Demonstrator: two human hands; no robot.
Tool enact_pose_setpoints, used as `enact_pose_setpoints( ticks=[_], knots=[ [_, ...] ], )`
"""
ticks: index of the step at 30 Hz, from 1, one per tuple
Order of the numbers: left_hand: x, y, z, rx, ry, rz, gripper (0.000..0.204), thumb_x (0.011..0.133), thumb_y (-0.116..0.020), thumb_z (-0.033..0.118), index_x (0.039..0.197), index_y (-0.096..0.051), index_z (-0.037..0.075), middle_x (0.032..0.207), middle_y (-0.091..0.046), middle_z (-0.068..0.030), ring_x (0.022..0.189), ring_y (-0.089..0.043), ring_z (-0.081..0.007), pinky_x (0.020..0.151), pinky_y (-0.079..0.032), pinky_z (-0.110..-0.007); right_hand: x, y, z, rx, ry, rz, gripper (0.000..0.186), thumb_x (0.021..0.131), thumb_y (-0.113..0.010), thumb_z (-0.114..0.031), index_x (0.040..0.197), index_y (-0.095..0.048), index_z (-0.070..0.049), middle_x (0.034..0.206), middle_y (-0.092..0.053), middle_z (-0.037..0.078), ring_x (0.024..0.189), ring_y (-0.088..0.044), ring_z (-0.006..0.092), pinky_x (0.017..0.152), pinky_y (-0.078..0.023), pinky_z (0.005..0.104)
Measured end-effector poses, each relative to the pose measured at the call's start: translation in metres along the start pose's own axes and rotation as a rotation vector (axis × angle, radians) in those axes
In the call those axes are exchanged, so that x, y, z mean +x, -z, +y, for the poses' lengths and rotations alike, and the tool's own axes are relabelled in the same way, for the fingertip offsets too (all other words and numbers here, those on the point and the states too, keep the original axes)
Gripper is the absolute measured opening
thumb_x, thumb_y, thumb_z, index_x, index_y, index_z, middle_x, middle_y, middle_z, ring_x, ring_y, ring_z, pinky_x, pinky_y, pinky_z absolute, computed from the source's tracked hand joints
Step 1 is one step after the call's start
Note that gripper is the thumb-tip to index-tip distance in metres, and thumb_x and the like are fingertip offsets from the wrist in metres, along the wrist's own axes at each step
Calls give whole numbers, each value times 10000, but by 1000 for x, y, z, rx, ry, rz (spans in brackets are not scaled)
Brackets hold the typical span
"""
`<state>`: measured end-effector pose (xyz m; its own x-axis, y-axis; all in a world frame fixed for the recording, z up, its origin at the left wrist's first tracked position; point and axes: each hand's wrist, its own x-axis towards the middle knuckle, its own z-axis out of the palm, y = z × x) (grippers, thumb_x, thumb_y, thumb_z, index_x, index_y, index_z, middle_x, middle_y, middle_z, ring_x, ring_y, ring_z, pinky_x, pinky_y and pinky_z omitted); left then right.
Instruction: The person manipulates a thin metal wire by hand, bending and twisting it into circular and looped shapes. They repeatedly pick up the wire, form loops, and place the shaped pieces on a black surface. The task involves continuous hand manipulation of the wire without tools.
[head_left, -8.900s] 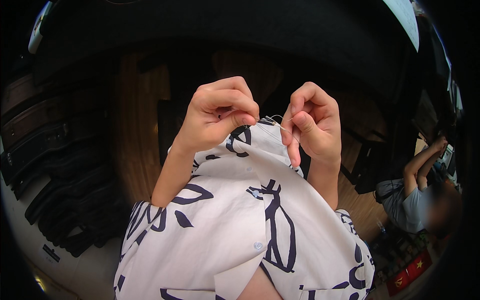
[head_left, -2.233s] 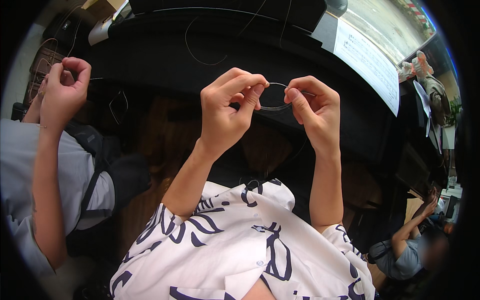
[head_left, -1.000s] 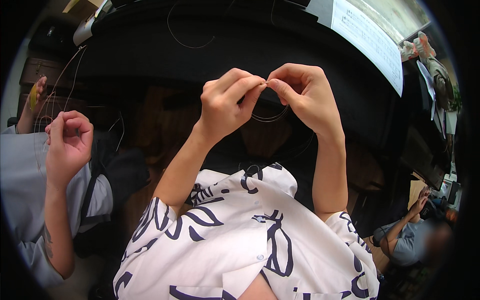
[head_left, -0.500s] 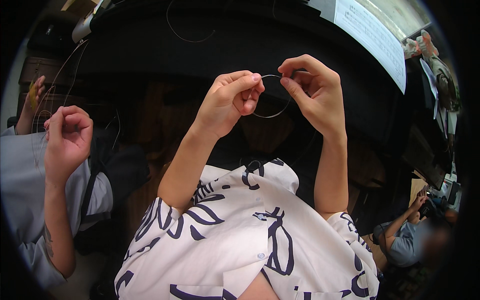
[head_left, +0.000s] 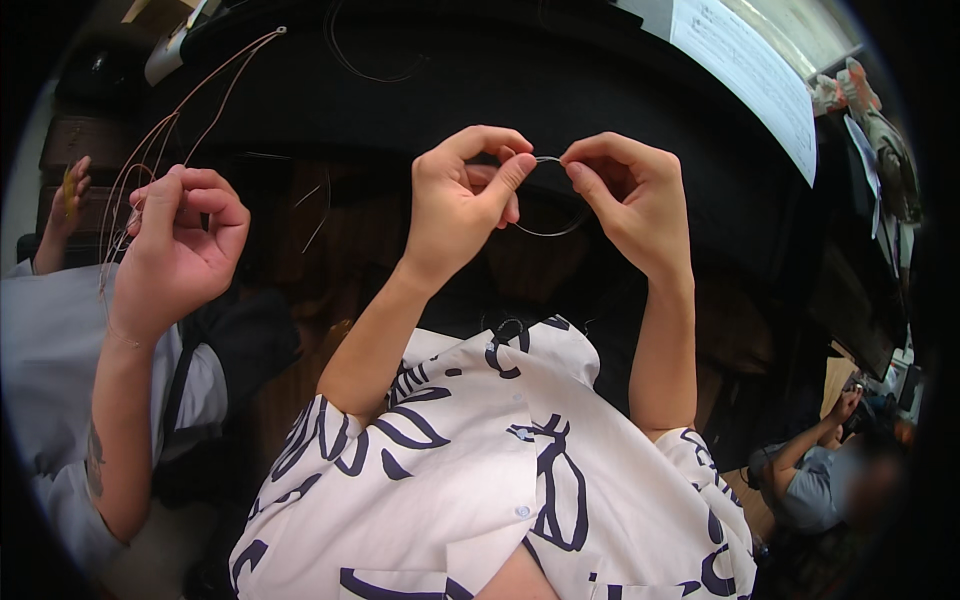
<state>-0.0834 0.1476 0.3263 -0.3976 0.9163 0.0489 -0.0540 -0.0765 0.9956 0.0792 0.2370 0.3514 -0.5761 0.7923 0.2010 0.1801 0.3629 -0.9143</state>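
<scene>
A coiled thin silvery wire (head_left: 548, 233) hangs in a loop between my hands. My left hand (head_left: 460, 205) pinches it, thumb against the fingers, the other fingers curled. My right hand (head_left: 632, 205) has thumb and forefinger closed on the same loop, a short gap from the left one, with a bit of wire spanning between the fingertips. The exact grip points are partly hidden by the fingers. Behind the hands is a black surface (head_left: 480, 80), with loose thin strands (head_left: 372, 72) on its far part.
At left a co-worker in a grey shirt (head_left: 60, 350) holds coppery wires (head_left: 160, 135) in a hand (head_left: 180, 245) near mine; another hand has something yellow. A printed paper sheet (head_left: 748, 95) lies at upper right. Another person (head_left: 815, 480) sits at lower right.
My left hand has turned slightly and the span between my fingertips has varied; both still grip the loop. The co-worker's hand with coppery wires has risen and moved rightward, closer to mine.
</scene>
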Motion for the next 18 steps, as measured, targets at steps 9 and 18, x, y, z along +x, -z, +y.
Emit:
enact_pose_setpoints(
  ticks=[9,18],
  knots=[
    [-14,29,-4,-319,250,-355,171,1007,-622,131,934,-678,-12,723,-612,-10,570,-521,-53,505,-423,-203,-6,-21,-4,101,40,-124,110,826,-675,117,890,-690,29,753,-666,42,659,-595,75,587,-422,210],
    [-43,56,8,-49,-35,-85,133,982,-662,129,927,-675,8,743,-610,3,581,-519,-45,522,-420,-196,-4,-40,-15,167,87,-176,28,899,-664,75,908,-672,50,766,-651,50,602,-581,64,527,-410,186]
  ],
)
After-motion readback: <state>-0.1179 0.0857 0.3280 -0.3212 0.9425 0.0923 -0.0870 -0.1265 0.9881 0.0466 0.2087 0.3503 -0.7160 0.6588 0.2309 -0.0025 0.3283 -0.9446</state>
